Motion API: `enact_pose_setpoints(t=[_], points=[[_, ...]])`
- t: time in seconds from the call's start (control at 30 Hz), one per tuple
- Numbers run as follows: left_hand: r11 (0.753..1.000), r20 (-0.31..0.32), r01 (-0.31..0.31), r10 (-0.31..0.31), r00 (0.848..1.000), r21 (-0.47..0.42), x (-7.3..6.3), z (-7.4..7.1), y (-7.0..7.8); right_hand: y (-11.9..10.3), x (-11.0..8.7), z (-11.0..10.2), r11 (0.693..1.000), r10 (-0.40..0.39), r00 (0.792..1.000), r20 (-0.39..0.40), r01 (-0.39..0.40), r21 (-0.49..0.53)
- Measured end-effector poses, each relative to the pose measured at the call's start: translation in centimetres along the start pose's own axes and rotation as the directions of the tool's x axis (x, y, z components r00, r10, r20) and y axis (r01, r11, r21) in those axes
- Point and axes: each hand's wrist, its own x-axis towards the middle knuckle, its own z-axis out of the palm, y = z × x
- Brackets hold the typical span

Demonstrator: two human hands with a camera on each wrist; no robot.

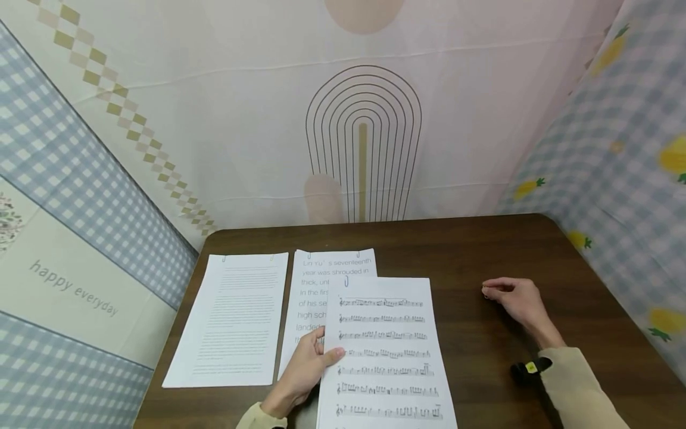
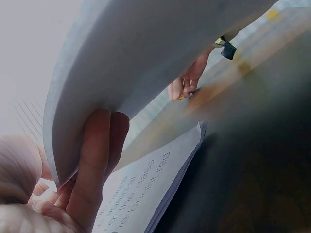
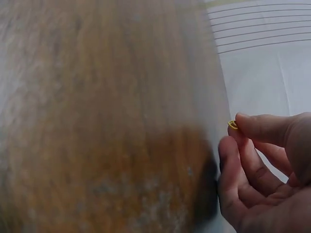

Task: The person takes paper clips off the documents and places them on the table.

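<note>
My left hand (image 1: 306,368) grips the left edge of a stack of sheet music (image 1: 383,339), thumb on top and fingers beneath. A blue paper clip (image 1: 346,281) sits on the top edge of that stack. In the left wrist view the sheets (image 2: 131,53) bow upward over my fingers. Off to the right, above the table, my right hand (image 1: 517,301) pinches a small yellow paper clip (image 3: 233,124) between thumb and index finger. Most of this clip is hidden by the fingertips.
Partly under the music lies a large-print text stack (image 1: 308,304) with clips at its top. Further left rests a small-print stack (image 1: 230,322), also clipped along the top. The dark wooden table (image 1: 466,250) ends at a cloth-covered wall (image 1: 241,119).
</note>
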Motion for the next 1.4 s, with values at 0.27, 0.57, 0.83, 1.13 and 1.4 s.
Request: enact_pose_setpoints(t=[0.27, 0.57, 0.83, 1.13, 1.4], points=[[1.000, -0.005, -0.002, 0.002, 1.000, -0.002, 0.2, 0.1, 0.2, 0.4, 0.2, 0.5, 0.997, -0.018, 0.998, -0.059, 0.014, -0.079], [1.000, -0.008, 0.002, -0.002, 1.000, 0.003, 0.3, 0.2, 0.3, 0.8, 0.5, 1.0, 0.989, -0.060, 0.989, -0.136, 0.040, -0.141], [1.000, -0.003, -0.006, 0.006, 1.000, 0.009, 0.3, 0.4, 0.6, 0.5, 0.4, 1.2, 0.989, -0.030, 0.989, -0.144, 0.008, -0.148], [1.000, -0.005, -0.008, 0.008, 1.000, 0.017, 0.3, 0.4, 0.6, 0.4, 0.2, 1.1, 0.991, -0.019, 0.990, -0.137, 0.001, -0.132], [1.000, -0.001, -0.010, 0.010, 1.000, 0.016, 0.2, 0.4, 0.6, 0.4, -0.4, 0.6, 0.997, -0.020, 0.992, -0.125, 0.010, -0.081]])
